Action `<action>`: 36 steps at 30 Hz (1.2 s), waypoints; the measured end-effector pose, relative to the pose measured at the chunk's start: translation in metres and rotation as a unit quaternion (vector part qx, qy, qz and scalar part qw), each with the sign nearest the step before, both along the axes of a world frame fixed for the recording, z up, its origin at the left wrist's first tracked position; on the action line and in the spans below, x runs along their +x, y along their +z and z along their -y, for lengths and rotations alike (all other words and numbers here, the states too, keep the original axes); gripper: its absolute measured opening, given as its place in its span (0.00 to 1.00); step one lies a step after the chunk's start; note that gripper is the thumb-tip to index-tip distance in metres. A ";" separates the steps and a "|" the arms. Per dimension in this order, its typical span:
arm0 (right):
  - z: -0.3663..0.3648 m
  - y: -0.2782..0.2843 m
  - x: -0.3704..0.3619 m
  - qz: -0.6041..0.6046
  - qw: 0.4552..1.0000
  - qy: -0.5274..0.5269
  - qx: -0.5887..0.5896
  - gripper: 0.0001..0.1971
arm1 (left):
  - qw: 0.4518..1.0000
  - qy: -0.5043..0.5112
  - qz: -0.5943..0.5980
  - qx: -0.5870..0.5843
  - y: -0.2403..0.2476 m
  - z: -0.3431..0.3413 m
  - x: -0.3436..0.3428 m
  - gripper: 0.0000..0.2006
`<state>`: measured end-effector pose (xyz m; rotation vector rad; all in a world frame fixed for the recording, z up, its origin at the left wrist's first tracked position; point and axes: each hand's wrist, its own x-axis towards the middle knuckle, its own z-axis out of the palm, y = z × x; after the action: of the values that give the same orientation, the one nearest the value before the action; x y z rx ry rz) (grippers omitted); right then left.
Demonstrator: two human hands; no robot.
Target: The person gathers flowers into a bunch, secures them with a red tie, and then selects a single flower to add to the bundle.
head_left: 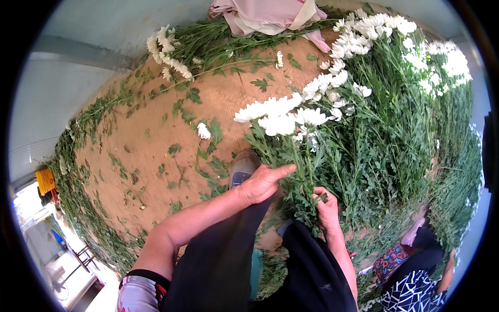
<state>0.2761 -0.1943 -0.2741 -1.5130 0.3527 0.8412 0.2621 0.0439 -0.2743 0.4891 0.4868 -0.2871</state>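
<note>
White chrysanthemums [278, 114] on leafy green stems stand in front of my knees. Around their stems, from the left, is my left hand [264, 183], thumb laid across them and the other fingers mostly hidden. Lower down, my right hand [327, 207] is closed, thumb and fingers pinching a green stem with leaves. The flower heads point up and away from me, toward the far side. Beside my right hand a large heap of cut chrysanthemums [384, 119] spreads to the right, with its white blooms along the far edge.
Brown floor covering [130, 156] with scattered leaves lies to the left. A pink cloth [267, 15] rests on stems at the far side. My shoe [243, 167] is beside my left wrist. Another person [416, 286] is at lower right; a yellow container [45, 180] stands at far left.
</note>
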 end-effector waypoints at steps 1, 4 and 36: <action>0.003 -0.001 0.000 0.003 1.000 -0.010 0.016 0.06 | 1.000 -0.006 -0.005 -0.003 0.003 0.000 0.000 0.22; 0.007 -0.004 0.003 -0.023 0.999 -0.024 0.038 0.07 | 1.000 -0.005 -0.008 0.002 0.012 0.001 0.002 0.21; -0.030 0.055 0.003 0.370 0.917 0.100 -0.112 0.08 | 0.978 -0.067 0.041 0.196 -0.001 0.009 -0.001 0.11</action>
<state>0.2794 -0.1642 -0.2193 -1.9829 -0.2836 0.3313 0.2615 0.0351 -0.2758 0.9168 0.4305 -0.3000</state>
